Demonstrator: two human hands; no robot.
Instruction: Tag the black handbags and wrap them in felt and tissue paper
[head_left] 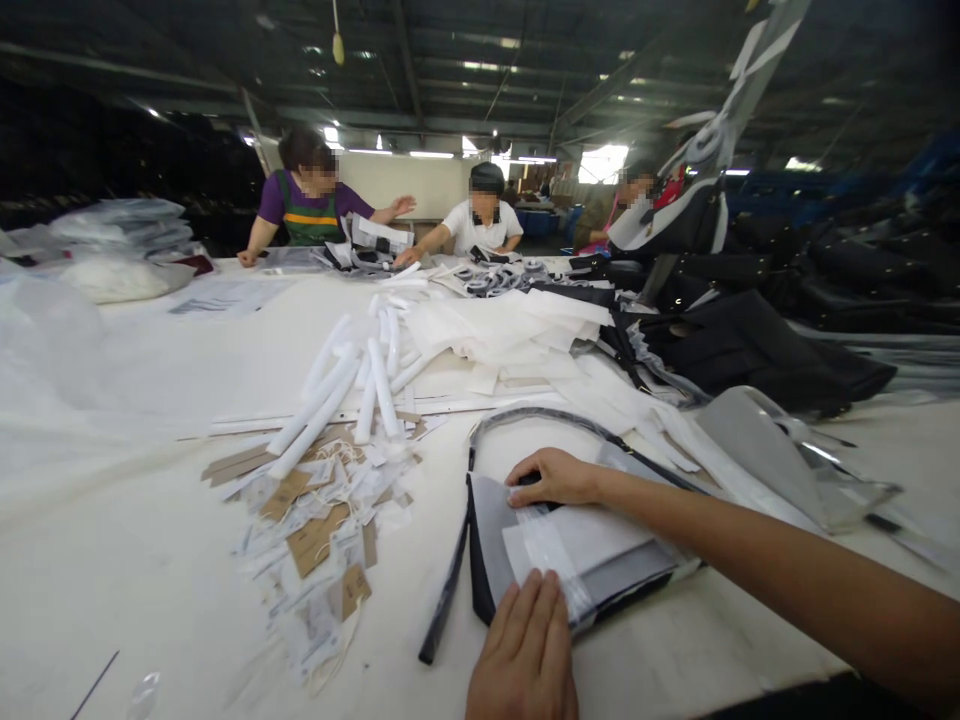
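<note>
A flat dark bag point(622, 575) with a long black strap point(450, 590) lies on the white table point(150, 560) in front of me. A white sheet in a clear sleeve point(577, 545) rests on it. My left hand point(525, 655) lies flat on the near edge of the sheet, fingers stretched and together. My right hand point(551, 477) reaches in from the right and presses down on the bag's far corner with bent fingers.
A heap of brown tags and white labels point(322, 540) lies left of the bag, with white paper rolls point(360, 385) behind. Black bags point(750, 345) pile at the right. Three people work at the far end of the table.
</note>
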